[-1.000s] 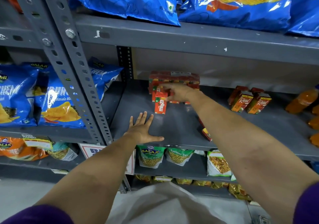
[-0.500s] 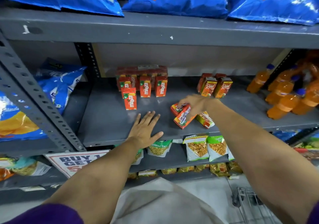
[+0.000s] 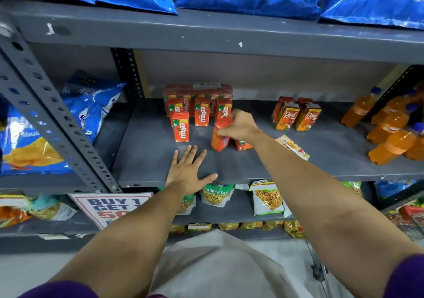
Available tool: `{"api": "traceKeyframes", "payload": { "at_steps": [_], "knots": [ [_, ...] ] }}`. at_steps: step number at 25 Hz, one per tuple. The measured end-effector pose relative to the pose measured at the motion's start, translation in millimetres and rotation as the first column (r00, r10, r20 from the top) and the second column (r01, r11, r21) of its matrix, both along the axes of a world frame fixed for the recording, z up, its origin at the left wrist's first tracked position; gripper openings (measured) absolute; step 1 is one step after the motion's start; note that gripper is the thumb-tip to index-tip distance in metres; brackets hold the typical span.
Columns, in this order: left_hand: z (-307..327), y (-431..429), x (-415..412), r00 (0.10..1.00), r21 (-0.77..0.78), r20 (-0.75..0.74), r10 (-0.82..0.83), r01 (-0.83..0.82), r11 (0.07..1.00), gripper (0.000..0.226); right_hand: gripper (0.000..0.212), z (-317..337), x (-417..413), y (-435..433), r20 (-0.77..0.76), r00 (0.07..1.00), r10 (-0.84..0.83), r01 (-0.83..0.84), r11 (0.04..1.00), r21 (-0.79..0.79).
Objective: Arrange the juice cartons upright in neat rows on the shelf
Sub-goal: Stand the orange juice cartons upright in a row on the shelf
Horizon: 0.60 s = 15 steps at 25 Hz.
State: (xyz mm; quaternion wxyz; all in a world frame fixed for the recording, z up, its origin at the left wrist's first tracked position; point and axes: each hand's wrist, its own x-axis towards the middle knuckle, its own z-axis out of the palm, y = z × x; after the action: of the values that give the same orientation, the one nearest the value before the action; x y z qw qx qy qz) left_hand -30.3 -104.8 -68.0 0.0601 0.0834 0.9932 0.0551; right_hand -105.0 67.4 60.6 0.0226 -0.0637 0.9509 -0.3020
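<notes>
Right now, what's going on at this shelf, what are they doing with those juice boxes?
A person is stocking small red Maaza cartons on a grey shelf. The right hand grips one tilted carton and is setting it near the standing cartons, which form a short row with one more in front. The left hand rests flat on the shelf, holding nothing. Two more cartons lie on their sides by the right arm: a red one and a pale one.
</notes>
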Motion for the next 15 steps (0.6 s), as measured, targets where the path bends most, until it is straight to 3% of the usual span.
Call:
{"api": "traceKeyframes", "payload": {
  "at_steps": [3, 6, 11, 15],
  "knots": [
    [4.0, -5.4, -0.5, 0.998, 0.005, 0.051, 0.046, -0.046, 0.999, 0.100, 0.032, -2.5, -11.0, -31.1, -0.080, 0.990, -0.117, 0.116, 0.993, -0.019],
    [10.5, -8.3, -6.8, 0.983, 0.033, 0.181, 0.007, -0.013, 0.999, 0.105, 0.041, -13.3, -22.8, -51.6, -0.055, 0.981, -0.185, 0.184, 0.983, -0.026],
    [13.6, -11.4, -11.0, 0.972, 0.026, 0.237, -0.007, 0.000, 1.000, 0.106, 0.050, -7.2, -35.5, -62.1, -0.023, 0.998, -0.062, 0.064, 0.985, 0.160],
    [13.7, -10.4, -12.1, 0.969, 0.011, 0.248, -0.001, -0.001, 1.000, 0.106, 0.041, 1.0, -40.6, -57.4, 0.009, 0.999, 0.036, -0.037, 0.975, 0.217]
  ]
}}
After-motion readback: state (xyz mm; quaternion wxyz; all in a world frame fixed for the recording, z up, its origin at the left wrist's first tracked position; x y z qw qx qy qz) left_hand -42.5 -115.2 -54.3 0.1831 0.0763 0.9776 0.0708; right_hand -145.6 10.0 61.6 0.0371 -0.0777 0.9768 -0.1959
